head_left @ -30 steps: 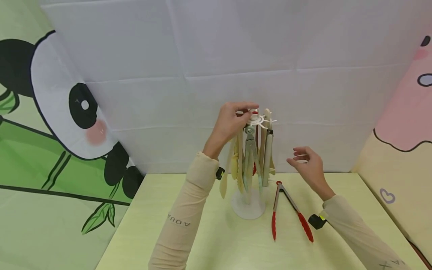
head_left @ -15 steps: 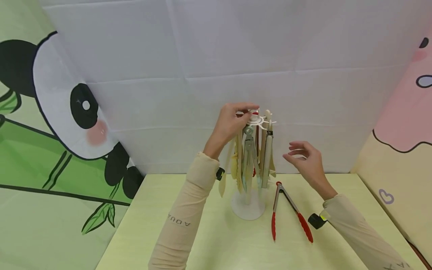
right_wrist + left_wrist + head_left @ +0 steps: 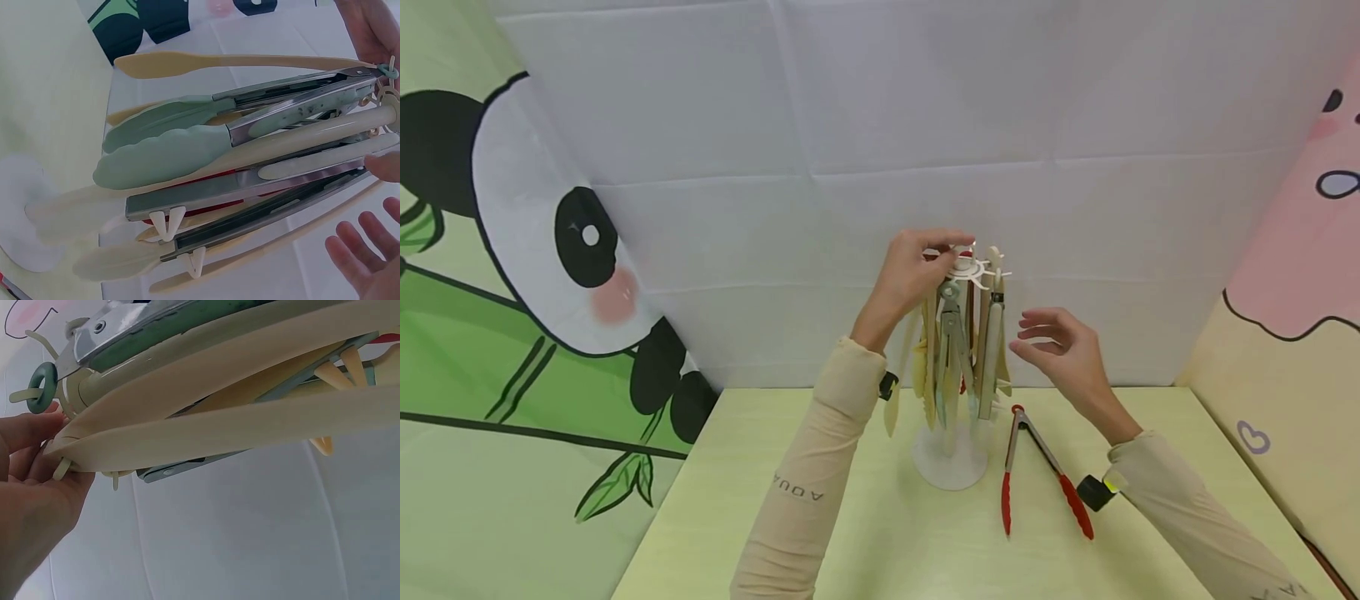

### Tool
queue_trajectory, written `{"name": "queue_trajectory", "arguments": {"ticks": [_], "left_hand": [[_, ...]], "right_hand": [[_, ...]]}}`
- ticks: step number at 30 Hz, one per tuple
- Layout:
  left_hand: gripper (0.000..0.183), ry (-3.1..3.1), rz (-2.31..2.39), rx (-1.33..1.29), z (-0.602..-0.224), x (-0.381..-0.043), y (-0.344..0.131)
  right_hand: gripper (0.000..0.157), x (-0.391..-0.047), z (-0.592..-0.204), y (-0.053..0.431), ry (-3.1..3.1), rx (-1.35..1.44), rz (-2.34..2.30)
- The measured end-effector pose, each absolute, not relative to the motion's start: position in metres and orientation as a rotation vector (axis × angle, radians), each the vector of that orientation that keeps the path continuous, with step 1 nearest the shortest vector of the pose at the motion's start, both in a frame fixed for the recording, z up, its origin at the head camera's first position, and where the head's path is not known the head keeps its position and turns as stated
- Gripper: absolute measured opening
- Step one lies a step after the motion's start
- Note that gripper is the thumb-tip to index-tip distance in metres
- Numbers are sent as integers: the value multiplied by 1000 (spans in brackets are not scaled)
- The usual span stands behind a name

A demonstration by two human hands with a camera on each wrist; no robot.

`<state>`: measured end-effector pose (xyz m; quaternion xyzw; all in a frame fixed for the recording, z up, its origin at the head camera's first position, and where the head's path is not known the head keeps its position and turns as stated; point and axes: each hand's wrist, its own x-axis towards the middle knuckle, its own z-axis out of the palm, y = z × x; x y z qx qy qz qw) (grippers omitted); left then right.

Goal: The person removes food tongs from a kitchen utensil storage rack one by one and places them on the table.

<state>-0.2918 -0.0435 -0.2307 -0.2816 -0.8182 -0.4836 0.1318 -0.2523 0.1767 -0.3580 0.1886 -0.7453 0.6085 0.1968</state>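
In the head view, the left hand (image 3: 913,271) pinches the centre of the top of a white utensil rack (image 3: 951,479), with thumb and forefinger above the ring of hooks (image 3: 977,270). The rack stands upright on the table (image 3: 857,508), its utensils hanging below the grip. The right hand (image 3: 1067,350) holds nothing, fingers loosely bent, just beside the hanging pale-tipped tongs (image 3: 991,358). Red-tipped tongs (image 3: 1047,452) lie spread on the table below it.

In the left wrist view, the fingers are at the rack's top, next to a beige utensil (image 3: 225,437); green tongs (image 3: 187,334) hang by their ring from a hook.

In the right wrist view, the thumb is near the pale-tipped tongs' handle; whether they touch cannot be told.
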Motion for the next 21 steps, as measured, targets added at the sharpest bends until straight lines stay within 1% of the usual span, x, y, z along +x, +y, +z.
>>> {"name": "queue_trajectory", "arguments": {"ticks": [7,13,21], "left_hand": [[29,-2406,-1413,-806,-230,-293,-44],[30,-2429,-1389,-780,-230,-293,-42],[36,-2448,-1200,-751,-228,-289,-34]], "right_hand": [[42,-257,-360,167,-2064,604,1791],[49,-261,-365,159,-2104,608,1810],[53,-264,-374,152,-2095,596,1805]]}}
